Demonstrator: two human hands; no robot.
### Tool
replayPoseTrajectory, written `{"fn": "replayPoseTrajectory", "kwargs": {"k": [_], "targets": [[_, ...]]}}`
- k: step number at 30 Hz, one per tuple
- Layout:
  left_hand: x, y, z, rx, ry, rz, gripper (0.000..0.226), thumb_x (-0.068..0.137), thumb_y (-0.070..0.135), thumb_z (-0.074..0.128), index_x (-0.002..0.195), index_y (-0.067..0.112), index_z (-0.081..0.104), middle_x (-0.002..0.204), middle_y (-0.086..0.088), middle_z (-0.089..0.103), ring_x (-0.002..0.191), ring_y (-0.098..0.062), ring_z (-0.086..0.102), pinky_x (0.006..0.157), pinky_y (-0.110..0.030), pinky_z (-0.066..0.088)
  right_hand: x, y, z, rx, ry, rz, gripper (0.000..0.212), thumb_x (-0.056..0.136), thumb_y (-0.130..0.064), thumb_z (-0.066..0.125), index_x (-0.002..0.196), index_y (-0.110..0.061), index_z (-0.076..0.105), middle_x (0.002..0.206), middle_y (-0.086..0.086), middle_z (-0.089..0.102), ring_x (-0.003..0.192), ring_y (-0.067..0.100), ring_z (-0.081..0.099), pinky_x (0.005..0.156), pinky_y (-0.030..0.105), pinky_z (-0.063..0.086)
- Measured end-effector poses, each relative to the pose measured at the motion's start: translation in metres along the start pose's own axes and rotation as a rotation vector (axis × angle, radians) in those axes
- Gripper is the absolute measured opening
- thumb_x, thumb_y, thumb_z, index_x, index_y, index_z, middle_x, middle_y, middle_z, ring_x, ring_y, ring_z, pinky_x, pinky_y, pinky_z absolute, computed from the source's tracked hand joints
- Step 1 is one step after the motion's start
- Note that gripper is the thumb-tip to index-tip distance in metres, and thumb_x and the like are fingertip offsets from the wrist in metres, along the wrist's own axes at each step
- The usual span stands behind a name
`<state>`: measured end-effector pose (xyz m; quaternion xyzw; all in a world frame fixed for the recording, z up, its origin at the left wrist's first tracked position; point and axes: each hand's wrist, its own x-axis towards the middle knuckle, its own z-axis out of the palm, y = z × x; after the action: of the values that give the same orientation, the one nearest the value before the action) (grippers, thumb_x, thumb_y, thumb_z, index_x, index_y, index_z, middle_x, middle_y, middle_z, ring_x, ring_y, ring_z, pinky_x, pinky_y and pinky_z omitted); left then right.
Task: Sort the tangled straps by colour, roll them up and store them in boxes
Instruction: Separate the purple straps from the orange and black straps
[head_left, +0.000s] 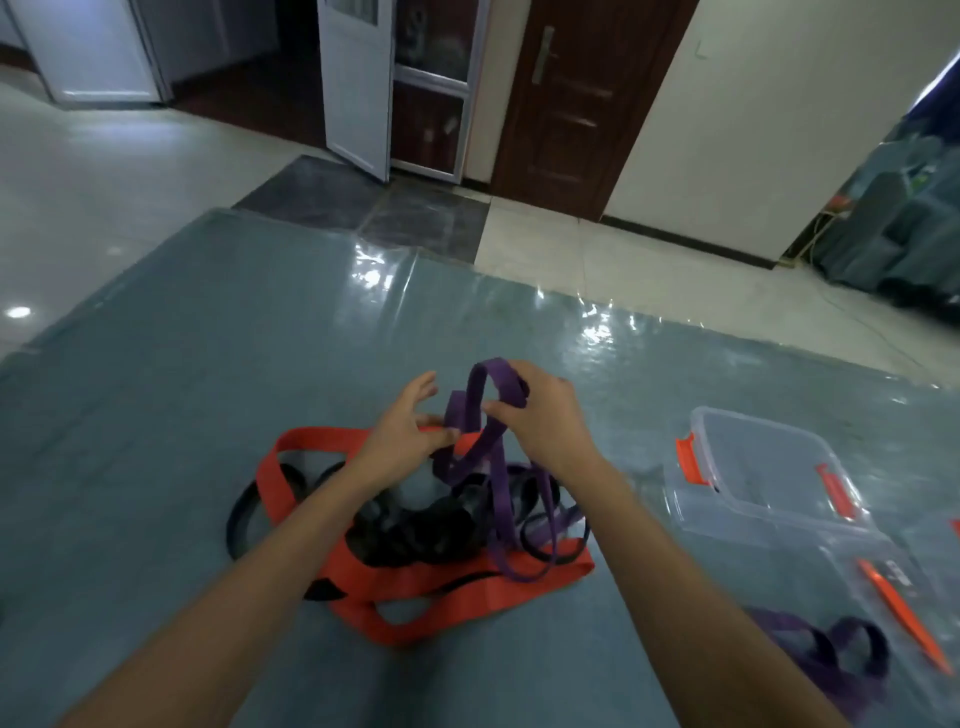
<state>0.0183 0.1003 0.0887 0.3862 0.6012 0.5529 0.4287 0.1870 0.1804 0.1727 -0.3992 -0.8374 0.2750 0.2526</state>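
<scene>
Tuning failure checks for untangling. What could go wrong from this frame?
1. The right hand lifts the purple strap, which runs down into the black straps; pulling may tighten the tangle or drag the pile.
2. The orange strap loops around the heap and could come along.
3. The open clear box sits close on the right; a swinging strap might knock it.

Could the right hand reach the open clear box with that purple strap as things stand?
Probably yes: only bare mat lies between the right hand and the clear box, whose top is open. But the purple strap it grips runs down into the black and orange pile, which may drag.
</scene>
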Motion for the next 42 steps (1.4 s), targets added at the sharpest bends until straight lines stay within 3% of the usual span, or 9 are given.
{"fn": "replayPoseTrajectory", "kwargs": {"k": [7,12,18,23,27,32,36,39,42], "targets": [[-0.008,-0.037,0.008,0.385,0.075,0.050,0.059,0.091,-0.003,0.060,0.146,0.014,0.047,0.142,-0.008,0.058,0.120,-0.021,0.061,0.103,-0.034,0.048,-0.074,0.052,0.051,-0.076,-0.250,0.103,0.036,0.078,-0.014,0.079,0.113,-0.013,0.070,0.105,0.005,0.073,0.099,0.024,0.065,0.075,0.019,0.037],[-0.015,-0.059,0.032,0.686,-0.133,0.223,0.044,0.097,0.023,0.062,0.140,0.019,0.057,0.147,-0.001,0.055,0.139,-0.018,0.046,0.117,-0.031,0.031,-0.118,0.071,0.071,-0.049,-0.431,0.013,0.071,0.079,-0.022,0.083,0.141,-0.007,0.053,0.143,0.007,0.056,0.134,0.017,0.048,0.107,0.004,0.023],[-0.021,-0.092,0.044,1.075,-0.358,0.117,0.063,0.094,0.046,0.061,0.152,0.029,0.041,0.163,0.003,0.030,0.152,-0.017,0.022,0.121,-0.047,0.025,-0.135,0.110,0.052,-0.026,-0.029,0.212,0.039,0.086,-0.019,0.075,0.123,-0.014,0.070,0.125,-0.001,0.070,0.112,0.005,0.060,0.099,0.003,0.035],[-0.026,-0.097,0.048,1.136,-0.335,0.198,0.069,0.093,0.034,0.060,0.155,0.026,0.032,0.169,0.003,0.008,0.156,-0.019,0.009,0.119,-0.050,0.028,-0.141,0.135,0.050,-0.078,-0.248,0.189,0.027,0.079,-0.008,0.066,0.102,-0.023,0.066,0.097,-0.009,0.065,0.088,0.003,0.053,0.081,0.024,0.044],[-0.026,-0.096,0.045,1.353,-0.484,0.484,0.084,0.076,0.017,0.055,0.156,0.026,0.032,0.170,0.003,0.007,0.157,-0.021,0.000,0.114,-0.044,0.030,-0.151,0.141,0.080,-0.182,-0.437,0.125,0.067,0.081,-0.032,0.077,0.140,-0.011,0.053,0.142,0.007,0.056,0.129,0.023,0.052,0.111,0.035,0.038],[-0.033,-0.096,0.029,1.435,-0.563,0.522,0.063,0.079,0.020,0.056,0.142,0.026,0.049,0.152,0.004,0.045,0.149,-0.023,0.031,0.109,-0.043,0.033,-0.166,0.140,0.091,-0.106,-0.389,0.201,0.074,0.077,-0.047,0.071,0.143,-0.022,0.045,0.140,0.000,0.053,0.130,0.017,0.047,0.108,0.021,0.033],[-0.044,-0.100,0.025,1.412,-0.451,0.635,0.044,0.076,0.028,0.062,0.120,0.023,0.062,0.121,0.001,0.059,0.117,-0.023,0.055,0.097,-0.046,0.039,-0.184,0.134,0.104,-0.157,-0.395,0.138,0.099,0.068,-0.073,0.067,0.148,-0.023,0.037,0.142,-0.002,0.048,0.132,0.016,0.042,0.113,0.029,0.030],[-0.051,-0.103,0.019,1.396,-0.353,0.690,0.034,0.076,0.029,0.071,0.109,0.023,0.066,0.113,0.001,0.061,0.110,-0.022,0.058,0.103,-0.048,0.038,-0.194,0.132,0.120,-0.355,-0.417,0.104,0.112,0.070,-0.064,0.073,0.156,-0.013,0.023,0.152,0.005,0.038,0.141,0.023,0.034,0.120,0.038,0.024],[-0.056,-0.104,0.013,1.411,-0.321,0.702,0.026,0.075,0.029,0.076,0.100,0.024,0.068,0.106,0.002,0.063,0.106,-0.021,0.061,0.102,-0.048,0.040,-0.190,0.127,0.127,-0.490,-0.351,0.104,0.092,0.078,-0.048,0.075,0.151,-0.010,0.034,0.138,0.006,0.050,0.129,0.025,0.046,0.114,0.041,0.034]]}}
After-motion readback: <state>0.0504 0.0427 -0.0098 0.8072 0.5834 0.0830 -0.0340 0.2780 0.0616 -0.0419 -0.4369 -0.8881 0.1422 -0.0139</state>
